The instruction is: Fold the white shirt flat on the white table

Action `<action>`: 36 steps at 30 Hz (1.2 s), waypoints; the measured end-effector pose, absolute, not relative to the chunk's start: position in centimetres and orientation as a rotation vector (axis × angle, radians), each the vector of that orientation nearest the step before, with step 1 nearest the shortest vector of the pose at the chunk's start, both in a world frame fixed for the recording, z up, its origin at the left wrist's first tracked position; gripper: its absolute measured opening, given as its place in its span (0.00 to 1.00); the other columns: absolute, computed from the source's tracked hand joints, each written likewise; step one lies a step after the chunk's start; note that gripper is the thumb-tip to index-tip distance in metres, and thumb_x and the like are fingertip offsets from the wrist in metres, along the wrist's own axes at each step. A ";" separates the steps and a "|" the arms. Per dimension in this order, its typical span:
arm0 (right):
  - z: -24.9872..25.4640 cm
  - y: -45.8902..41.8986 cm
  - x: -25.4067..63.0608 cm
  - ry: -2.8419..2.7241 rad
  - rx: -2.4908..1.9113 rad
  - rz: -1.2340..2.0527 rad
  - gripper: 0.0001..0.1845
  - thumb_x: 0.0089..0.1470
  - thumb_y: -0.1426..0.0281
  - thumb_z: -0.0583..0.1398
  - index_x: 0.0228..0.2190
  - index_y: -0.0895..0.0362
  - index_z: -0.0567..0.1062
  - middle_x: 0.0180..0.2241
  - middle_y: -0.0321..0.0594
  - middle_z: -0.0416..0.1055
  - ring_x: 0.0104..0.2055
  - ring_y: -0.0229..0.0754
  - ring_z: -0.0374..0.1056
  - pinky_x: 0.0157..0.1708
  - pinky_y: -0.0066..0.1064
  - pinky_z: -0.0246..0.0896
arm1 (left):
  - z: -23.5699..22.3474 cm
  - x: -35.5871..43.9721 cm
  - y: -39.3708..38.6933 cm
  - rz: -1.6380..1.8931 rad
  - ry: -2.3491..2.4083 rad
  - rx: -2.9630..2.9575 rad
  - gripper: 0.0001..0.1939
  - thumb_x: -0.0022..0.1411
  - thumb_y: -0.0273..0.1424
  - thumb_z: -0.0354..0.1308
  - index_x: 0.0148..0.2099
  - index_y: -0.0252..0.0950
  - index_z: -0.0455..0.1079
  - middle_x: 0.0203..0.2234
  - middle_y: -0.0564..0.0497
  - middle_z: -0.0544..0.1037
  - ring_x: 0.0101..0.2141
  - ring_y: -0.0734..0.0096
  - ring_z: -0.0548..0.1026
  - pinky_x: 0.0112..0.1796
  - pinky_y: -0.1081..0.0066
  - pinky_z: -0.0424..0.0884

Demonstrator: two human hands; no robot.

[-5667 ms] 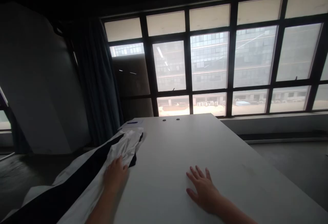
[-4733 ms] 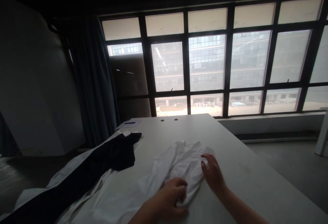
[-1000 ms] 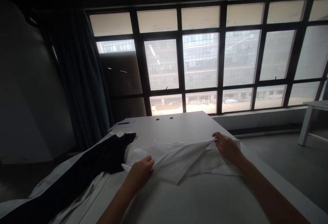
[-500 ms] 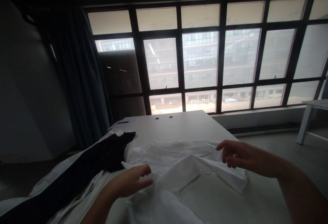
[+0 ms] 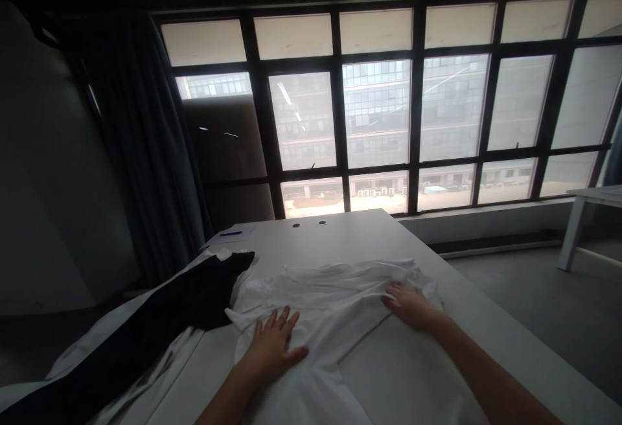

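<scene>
A white garment (image 5: 321, 308), wrinkled and looking like a shirt, lies spread over the near part of the white table (image 5: 350, 237). My left hand (image 5: 275, 346) rests on its left side, fingers apart and palm down. On the garment's right part lies my right hand (image 5: 411, 305), its fingers stretched out over the folded cloth. Neither hand grips the fabric. The garment's lower end runs out of view at the bottom, partly behind my left forearm.
Left of the garment lies a black garment (image 5: 194, 302) over other white cloth (image 5: 165, 363). A paper (image 5: 243, 233) with a dark pen (image 5: 230, 234) sits at the table's far left corner. Another white table (image 5: 578, 218) stands at the right, near the windows (image 5: 376, 114).
Both hands have come down flat onto the white garment. My right hand moved left, and the garment's right part, which stuck out towards the table edge, is now folded inward.
</scene>
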State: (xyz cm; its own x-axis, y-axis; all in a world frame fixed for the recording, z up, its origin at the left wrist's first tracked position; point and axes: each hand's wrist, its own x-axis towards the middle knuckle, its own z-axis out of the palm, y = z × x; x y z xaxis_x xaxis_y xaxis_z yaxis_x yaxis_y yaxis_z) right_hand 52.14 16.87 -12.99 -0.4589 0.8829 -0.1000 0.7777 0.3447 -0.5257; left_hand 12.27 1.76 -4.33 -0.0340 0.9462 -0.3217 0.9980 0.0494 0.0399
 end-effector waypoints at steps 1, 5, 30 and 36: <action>-13.6 17.1 52.3 -2.403 -1.516 0.740 0.41 0.63 0.40 0.45 0.63 0.53 0.67 0.67 0.48 0.54 0.69 0.57 0.49 0.67 0.57 0.39 | -4.3 12.4 1.7 -0.302 2.077 1.963 0.50 0.59 0.64 0.50 0.75 0.46 0.44 0.72 0.48 0.38 0.70 0.41 0.36 0.64 0.36 0.34; -16.1 17.2 52.7 -2.368 -1.443 0.544 0.38 0.62 0.41 0.48 0.62 0.49 0.68 0.67 0.45 0.55 0.70 0.55 0.48 0.68 0.59 0.29 | -4.6 12.8 1.4 -0.348 2.097 1.929 0.50 0.60 0.64 0.48 0.75 0.46 0.40 0.72 0.49 0.34 0.70 0.42 0.32 0.63 0.34 0.30; -7.4 7.9 59.6 -2.566 -1.467 0.907 0.25 0.66 0.53 0.48 0.31 0.54 0.76 0.32 0.45 0.75 0.34 0.46 0.70 0.36 0.36 0.60 | 2.5 14.1 -4.6 -0.234 2.009 1.970 0.21 0.62 0.46 0.54 0.54 0.48 0.75 0.43 0.46 0.81 0.45 0.50 0.78 0.46 0.57 0.70; -6.3 10.7 57.3 -2.601 -1.511 0.768 0.18 0.49 0.60 0.64 0.41 0.55 0.75 0.42 0.44 0.74 0.44 0.50 0.71 0.41 0.35 0.60 | 3.4 15.3 0.4 -0.222 1.898 2.099 0.22 0.56 0.39 0.61 0.54 0.46 0.74 0.42 0.48 0.79 0.42 0.54 0.77 0.45 0.62 0.69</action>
State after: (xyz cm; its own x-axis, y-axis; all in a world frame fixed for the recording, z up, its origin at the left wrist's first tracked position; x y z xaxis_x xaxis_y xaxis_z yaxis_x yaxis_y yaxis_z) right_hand 57.34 10.70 -6.28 -0.5258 0.8243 -0.2099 0.8062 0.4042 -0.4322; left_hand 15.30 0.43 3.36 0.1144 0.9429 -0.3127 0.9897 -0.0809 0.1183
